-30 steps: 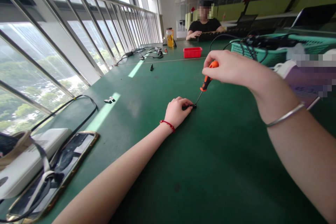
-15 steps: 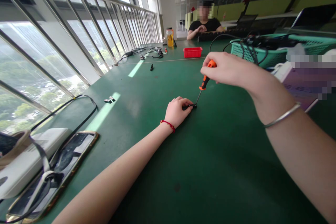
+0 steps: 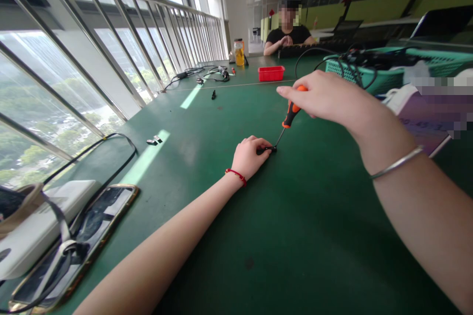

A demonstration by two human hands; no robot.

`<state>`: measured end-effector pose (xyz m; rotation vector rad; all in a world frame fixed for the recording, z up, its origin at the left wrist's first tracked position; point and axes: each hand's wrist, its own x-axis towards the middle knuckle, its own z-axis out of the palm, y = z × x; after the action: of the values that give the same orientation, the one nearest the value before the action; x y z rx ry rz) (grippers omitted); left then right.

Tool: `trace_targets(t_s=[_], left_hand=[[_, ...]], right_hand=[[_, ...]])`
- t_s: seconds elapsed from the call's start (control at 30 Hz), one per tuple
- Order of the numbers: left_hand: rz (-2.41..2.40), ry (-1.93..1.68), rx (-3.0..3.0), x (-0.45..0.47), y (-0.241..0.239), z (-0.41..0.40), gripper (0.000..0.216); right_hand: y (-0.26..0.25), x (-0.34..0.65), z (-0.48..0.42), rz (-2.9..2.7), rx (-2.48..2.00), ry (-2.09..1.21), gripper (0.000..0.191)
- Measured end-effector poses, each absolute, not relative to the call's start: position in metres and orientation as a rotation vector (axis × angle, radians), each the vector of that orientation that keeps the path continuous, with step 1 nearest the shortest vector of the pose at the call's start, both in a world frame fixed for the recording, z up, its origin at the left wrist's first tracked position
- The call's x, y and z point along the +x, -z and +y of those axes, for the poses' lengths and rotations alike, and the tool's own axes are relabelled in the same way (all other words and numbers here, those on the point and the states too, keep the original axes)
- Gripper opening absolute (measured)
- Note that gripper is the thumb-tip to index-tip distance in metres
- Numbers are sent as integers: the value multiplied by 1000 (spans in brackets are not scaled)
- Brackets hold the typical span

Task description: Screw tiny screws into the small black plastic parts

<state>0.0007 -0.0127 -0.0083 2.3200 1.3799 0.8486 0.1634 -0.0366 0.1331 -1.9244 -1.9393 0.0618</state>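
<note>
My left hand [image 3: 250, 156] rests on the green tabletop [image 3: 295, 216], its fingers closed on a small black part [image 3: 272, 148] that lies against the surface. Most of that part is hidden under the fingers, so its kind cannot be made out. An orange-and-black screwdriver [image 3: 291, 112] leans up and to the right, its metal tip meeting the right end of the black part. Around the top of its handle is my right hand [image 3: 320, 93], with the thumb stretched out to the left and the other fingers mostly hidden behind the palm.
Small black pieces [image 3: 154, 141] lie to the left, and another black piece [image 3: 213, 94] farther back. A red tray [image 3: 271, 74] and a jar [image 3: 239, 53] stand beyond. A teal basket [image 3: 388, 81] of cables is right; a phone [image 3: 107, 216] and white power bank [image 3: 33, 236] left.
The right thumb has come off the handle and now points left, while the screwdriver's handle has shifted slightly right. My left hand and the black part have stayed put.
</note>
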Motion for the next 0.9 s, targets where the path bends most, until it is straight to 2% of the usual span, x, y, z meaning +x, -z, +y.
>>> trace_targets(t_s=[0.07, 0.2, 0.3, 0.47, 0.67, 0.77, 0.9], left_hand=[[1379, -849, 2319, 1, 8, -13, 18], [1381, -844, 2319, 1, 7, -13, 18], [1391, -841, 2313, 1, 6, -13, 18], [1381, -849, 2314, 1, 7, -14, 17], [1388, -839, 2319, 1, 7, -13, 18], [1389, -835, 2321, 1, 6, -13, 18], [1394, -829, 2321, 1, 6, -14, 18]], right_hand=[[-134, 164, -37, -1950, -1921, -57, 41], [-130, 166, -34, -1989, -1829, -90, 22], [-129, 166, -32, -1995, -1828, -73, 27], [-133, 163, -37, -1975, -1901, -61, 49], [-132, 164, -35, -1971, -1831, -54, 21], [-131, 166, -33, -1977, -1850, -85, 24], [-132, 168, -35, -2004, -1900, -36, 37]])
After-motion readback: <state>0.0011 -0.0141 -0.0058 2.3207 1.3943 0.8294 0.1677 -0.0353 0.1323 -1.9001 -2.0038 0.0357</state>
